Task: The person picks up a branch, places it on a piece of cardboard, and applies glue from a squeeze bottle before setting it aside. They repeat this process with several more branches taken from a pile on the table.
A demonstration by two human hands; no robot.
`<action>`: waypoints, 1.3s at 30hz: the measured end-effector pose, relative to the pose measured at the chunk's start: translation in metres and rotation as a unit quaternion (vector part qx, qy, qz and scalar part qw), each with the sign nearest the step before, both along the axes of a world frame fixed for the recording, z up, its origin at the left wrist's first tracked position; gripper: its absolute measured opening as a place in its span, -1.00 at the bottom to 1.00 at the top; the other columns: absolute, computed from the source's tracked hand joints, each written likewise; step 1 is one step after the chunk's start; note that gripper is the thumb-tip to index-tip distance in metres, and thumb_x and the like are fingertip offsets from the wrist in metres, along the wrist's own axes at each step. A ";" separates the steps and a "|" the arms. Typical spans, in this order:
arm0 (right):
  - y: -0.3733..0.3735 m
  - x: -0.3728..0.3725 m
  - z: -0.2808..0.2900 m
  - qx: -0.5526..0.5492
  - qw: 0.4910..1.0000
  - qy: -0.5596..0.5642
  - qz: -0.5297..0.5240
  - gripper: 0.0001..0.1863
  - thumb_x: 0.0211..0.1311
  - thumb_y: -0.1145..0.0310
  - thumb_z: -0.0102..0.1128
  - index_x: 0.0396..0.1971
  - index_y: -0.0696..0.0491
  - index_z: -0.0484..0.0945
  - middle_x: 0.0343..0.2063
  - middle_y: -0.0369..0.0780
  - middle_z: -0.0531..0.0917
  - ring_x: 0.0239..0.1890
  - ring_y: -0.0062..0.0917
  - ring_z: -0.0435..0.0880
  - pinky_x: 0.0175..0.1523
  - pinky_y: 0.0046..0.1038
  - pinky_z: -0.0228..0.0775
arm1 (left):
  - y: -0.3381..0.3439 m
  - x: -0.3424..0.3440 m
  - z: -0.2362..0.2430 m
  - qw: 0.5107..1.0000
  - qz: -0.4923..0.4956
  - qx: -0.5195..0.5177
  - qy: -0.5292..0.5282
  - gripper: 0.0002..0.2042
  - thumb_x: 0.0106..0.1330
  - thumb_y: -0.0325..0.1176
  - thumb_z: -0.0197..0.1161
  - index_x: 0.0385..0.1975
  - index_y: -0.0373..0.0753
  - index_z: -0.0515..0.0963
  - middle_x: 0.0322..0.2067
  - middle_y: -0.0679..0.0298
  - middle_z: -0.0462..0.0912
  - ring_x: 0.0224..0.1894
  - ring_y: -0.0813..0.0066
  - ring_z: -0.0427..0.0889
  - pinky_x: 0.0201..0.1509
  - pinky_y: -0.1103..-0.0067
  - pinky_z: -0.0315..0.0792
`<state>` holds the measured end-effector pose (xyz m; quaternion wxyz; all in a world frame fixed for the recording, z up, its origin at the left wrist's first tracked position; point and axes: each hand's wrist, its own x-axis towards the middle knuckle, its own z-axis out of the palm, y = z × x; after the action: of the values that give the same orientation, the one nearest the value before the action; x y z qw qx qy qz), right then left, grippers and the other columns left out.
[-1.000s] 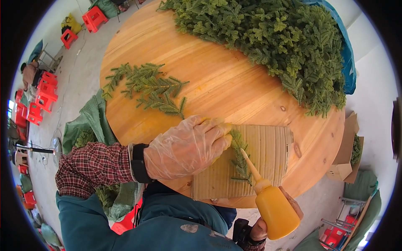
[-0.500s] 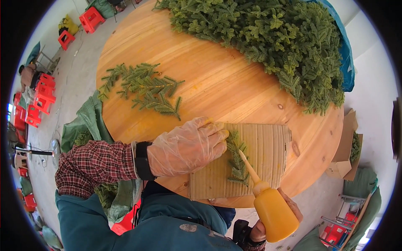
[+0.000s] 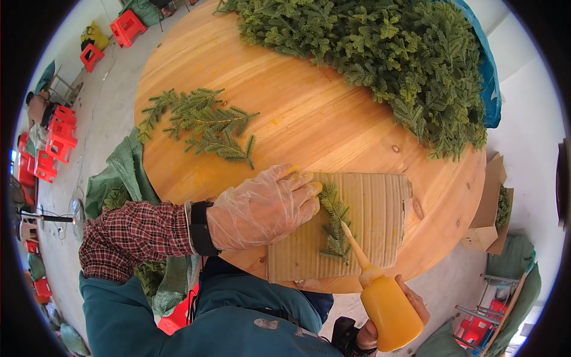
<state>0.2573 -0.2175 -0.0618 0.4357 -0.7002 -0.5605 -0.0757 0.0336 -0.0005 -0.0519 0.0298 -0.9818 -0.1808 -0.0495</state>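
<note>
My left hand [image 3: 264, 208], in a clear plastic glove, has its fingers bent together at the upper end of a small green fir sprig [image 3: 336, 229]. The sprig lies on a piece of corrugated cardboard [image 3: 372, 196] near the table's front edge. In my bare right hand [image 3: 416, 300] is a yellow squeeze bottle [image 3: 389, 309] with a long tapered nozzle, tilted up and to the left. Its nozzle tip is at the sprig's middle; whether anything comes out is too small to tell.
The round wooden table [image 3: 285, 119] bears several loose fir sprigs [image 3: 208, 122] at left. A large heap of fir branches [image 3: 380, 53] on blue sheeting [image 3: 489, 89] covers the far right. An open carton [image 3: 485, 229] stands beyond the right edge; red stools [image 3: 126, 28] stand at far left.
The bottle's nozzle tip has slid a little down along the sprig, toward its lower end. My left hand keeps its place on the sprig. The whole view has shifted slightly.
</note>
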 end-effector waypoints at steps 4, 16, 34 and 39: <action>-0.004 0.005 0.000 0.014 0.999 0.038 0.029 -0.07 0.23 -0.46 -0.11 -0.09 0.28 0.58 -0.12 0.03 0.53 -0.09 -0.25 0.64 -0.01 -0.38 0.50 | 0.000 0.001 0.001 0.999 -0.006 0.009 -0.042 -0.73 0.27 -0.28 0.10 -0.11 -0.24 0.54 0.02 0.18 0.60 0.11 0.29 0.55 0.24 0.37 0.35; -0.025 0.005 -0.002 0.032 0.998 0.059 0.008 -0.10 0.22 -0.43 -0.05 0.00 0.24 0.54 -0.13 0.06 0.61 -0.15 -0.20 0.68 -0.06 -0.29 0.53 | -0.001 0.001 0.004 0.999 0.020 -0.040 -0.003 -0.72 0.23 -0.26 0.22 -0.07 -0.15 0.53 0.13 0.27 0.52 0.25 0.34 0.44 0.35 0.33 0.23; -0.037 -0.022 0.016 0.100 0.938 0.281 -0.179 -0.03 0.14 -0.50 -0.04 -0.16 0.31 0.59 -0.31 0.07 0.68 -0.30 -0.21 0.69 -0.17 -0.34 0.50 | 0.002 0.002 0.005 0.999 0.002 -0.045 -0.017 -0.69 0.27 -0.24 0.16 -0.02 -0.19 0.52 0.11 0.20 0.52 0.24 0.26 0.44 0.35 0.30 0.23; -0.072 0.019 0.001 -0.001 0.988 0.151 0.031 -0.02 0.13 -0.47 0.04 0.07 0.27 0.46 -0.16 0.08 0.64 -0.18 -0.23 0.67 -0.03 -0.33 0.47 | 0.000 -0.001 0.015 0.999 0.016 -0.040 -0.017 -0.69 0.25 -0.25 0.19 -0.04 -0.18 0.52 0.10 0.20 0.51 0.22 0.28 0.44 0.32 0.31 0.26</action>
<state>0.2759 -0.2894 -0.0612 0.5168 -0.6862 -0.5099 0.0451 0.0329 -0.0010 -0.0371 -0.0118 -0.9782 -0.1989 -0.0581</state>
